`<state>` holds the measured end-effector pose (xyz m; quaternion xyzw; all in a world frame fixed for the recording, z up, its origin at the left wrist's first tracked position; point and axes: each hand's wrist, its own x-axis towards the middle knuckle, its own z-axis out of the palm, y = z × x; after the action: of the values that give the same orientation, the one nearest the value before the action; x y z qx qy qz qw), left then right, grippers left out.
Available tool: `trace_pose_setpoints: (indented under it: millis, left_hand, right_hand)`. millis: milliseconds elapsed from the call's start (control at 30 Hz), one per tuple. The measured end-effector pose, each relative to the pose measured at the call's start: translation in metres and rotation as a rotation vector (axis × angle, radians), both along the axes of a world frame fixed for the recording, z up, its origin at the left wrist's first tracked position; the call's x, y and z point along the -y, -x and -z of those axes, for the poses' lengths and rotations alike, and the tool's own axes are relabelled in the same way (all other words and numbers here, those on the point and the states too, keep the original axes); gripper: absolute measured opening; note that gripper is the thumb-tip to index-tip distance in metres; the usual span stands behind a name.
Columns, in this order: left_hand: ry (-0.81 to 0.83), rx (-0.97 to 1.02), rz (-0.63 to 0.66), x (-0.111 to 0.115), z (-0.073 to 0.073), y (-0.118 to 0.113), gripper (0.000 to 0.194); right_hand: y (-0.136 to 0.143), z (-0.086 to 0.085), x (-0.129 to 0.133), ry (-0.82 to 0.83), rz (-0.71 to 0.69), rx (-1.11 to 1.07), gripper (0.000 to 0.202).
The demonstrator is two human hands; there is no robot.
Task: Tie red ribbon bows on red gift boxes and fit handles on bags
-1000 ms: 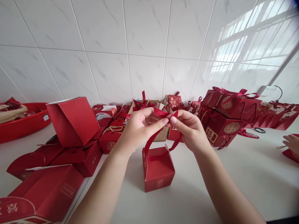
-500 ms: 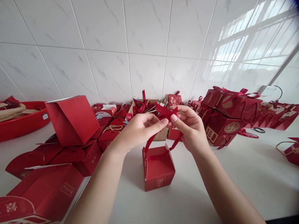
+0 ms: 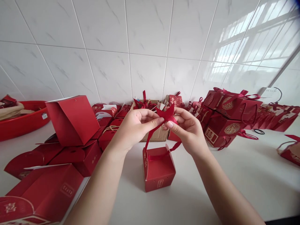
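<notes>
A small red box [image 3: 160, 167] stands upright on the white table [image 3: 187, 193], with a red ribbon [image 3: 166, 114] rising from both its sides. Above the box, my left hand [image 3: 140, 125] pinches the ribbon between thumb and fingers. My right hand [image 3: 188, 128] is closed on the same ribbon just to the right, its thumb against a folded part. Two pointed ribbon ends stick up between the hands. Neither hand touches the box itself.
Several red boxes [image 3: 72, 122] are piled at the left, near a red basin [image 3: 28, 123]. Behind my hands is a cardboard box [image 3: 158, 136] with ribbons. Stacked gift boxes [image 3: 231, 104] stand at the right, and another small box [image 3: 292, 151] lies at the far right.
The ribbon between my hands has changed shape, its pointed ends now standing more upright. My hands have shifted slightly, and the small box has stayed in place.
</notes>
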<state>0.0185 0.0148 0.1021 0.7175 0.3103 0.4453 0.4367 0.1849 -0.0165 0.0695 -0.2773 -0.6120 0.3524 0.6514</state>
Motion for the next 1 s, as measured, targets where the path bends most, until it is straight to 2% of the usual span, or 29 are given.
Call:
trace_pose_setpoints:
  millis: [200, 300, 367, 533, 600, 733, 867, 1000]
  left_hand:
    - [0.155, 0.127, 0.142, -0.009, 0.003, -0.001, 0.034]
    - [0.142, 0.190, 0.173, -0.009, 0.004, -0.003, 0.025]
    - [0.083, 0.207, 0.151, -0.007, 0.004, -0.005, 0.021]
    - [-0.039, 0.144, 0.063, 0.002, 0.001, -0.008, 0.019]
    - [-0.044, 0.121, 0.108, 0.004, 0.000, -0.007, 0.016]
    - [0.057, 0.011, 0.260, 0.003, -0.002, 0.002, 0.020]
    - [0.122, -0.235, 0.372, -0.001, -0.005, 0.011, 0.017]
    - [0.166, -0.313, 0.355, -0.004, -0.007, 0.015, 0.018]
  right_hand:
    - [-0.002, 0.003, -0.003, -0.050, 0.034, 0.026, 0.037]
    - [-0.002, 0.002, -0.002, -0.045, 0.034, 0.029, 0.038]
    - [-0.001, 0.001, -0.001, -0.027, 0.016, 0.023, 0.038]
    - [-0.001, -0.001, 0.000, 0.023, -0.034, 0.006, 0.021]
    - [-0.002, -0.001, -0.001, 0.029, -0.032, -0.008, 0.012]
    - [-0.007, -0.002, -0.002, 0.019, -0.043, -0.024, 0.010]
    - [-0.015, -0.006, 0.002, -0.087, -0.073, 0.154, 0.010]
    - [-0.021, -0.009, 0.007, -0.299, 0.014, 0.511, 0.009]
